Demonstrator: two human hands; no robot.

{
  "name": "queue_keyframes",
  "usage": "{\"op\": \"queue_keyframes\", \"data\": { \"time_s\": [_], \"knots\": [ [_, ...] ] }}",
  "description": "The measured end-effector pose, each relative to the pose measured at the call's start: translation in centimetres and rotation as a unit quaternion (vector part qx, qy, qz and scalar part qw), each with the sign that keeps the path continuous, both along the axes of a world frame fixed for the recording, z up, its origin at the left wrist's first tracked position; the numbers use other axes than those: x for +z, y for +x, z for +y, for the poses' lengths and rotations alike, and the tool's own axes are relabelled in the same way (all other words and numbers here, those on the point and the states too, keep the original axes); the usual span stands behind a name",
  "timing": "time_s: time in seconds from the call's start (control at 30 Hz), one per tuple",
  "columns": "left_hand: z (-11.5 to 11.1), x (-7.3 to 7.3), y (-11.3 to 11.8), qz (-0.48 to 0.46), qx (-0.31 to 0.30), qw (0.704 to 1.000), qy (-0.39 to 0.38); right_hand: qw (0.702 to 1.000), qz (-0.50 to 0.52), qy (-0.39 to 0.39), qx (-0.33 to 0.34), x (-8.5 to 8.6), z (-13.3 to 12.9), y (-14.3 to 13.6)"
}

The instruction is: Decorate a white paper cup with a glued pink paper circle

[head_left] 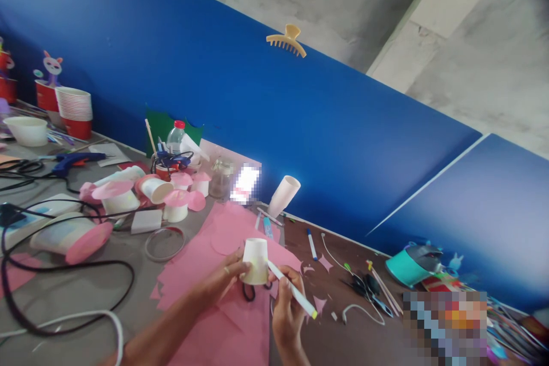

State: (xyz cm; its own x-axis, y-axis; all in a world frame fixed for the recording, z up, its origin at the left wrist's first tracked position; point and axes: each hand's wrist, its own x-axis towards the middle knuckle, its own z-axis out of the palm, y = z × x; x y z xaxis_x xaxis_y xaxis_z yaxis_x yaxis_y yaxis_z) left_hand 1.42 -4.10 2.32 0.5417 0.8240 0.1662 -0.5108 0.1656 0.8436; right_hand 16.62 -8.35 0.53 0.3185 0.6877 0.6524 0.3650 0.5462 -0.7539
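Observation:
A small white paper cup [256, 257] is held in my left hand [234, 271], whose fingers are closed around its left side. My right hand [287, 300] grips a white marker pen [300, 296] with a yellow end pointing down and to the right. The pen's other end is at the right side of the cup; whether it touches is too small to tell. Both hands are above sheets of pink paper [214, 320]. Just under the cup, black loops [248, 293] show, mostly hidden.
Cups with pink paper pieces [122, 197], a blue glue gun [79, 161] and black cables [128, 286] lie on the left. Near the blue partition [257, 97] stand a glass jar [222, 177] and leaning white cups [283, 195]. A blue-capped marker [311, 245] and teal container [409, 266] are rightward.

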Motion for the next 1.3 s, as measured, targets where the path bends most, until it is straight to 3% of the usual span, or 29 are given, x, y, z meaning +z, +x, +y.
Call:
{"op": "queue_keyframes", "data": {
  "time_s": [0.37,0.6,0.83,1.3],
  "knots": [
    [0.2,-0.4,0.1,0.005,-0.002,1.0,-0.003,1.0,0.003,-0.012,0.006,0.3,0.0,0.0],
    [0.1,0.1,0.1,0.001,-0.006,1.0,-0.014,0.996,0.062,-0.057,0.042,-1.0,0.0,0.6],
    [0.1,-0.1,0.0,-0.001,0.003,1.0,-0.009,0.99,0.125,-0.064,0.021,-1.5,0.2,0.7],
    [0.7,-1.4,0.4,0.002,0.001,1.0,-0.015,0.999,0.035,-0.038,0.003,-0.6,0.3,0.7]
  ]
}}
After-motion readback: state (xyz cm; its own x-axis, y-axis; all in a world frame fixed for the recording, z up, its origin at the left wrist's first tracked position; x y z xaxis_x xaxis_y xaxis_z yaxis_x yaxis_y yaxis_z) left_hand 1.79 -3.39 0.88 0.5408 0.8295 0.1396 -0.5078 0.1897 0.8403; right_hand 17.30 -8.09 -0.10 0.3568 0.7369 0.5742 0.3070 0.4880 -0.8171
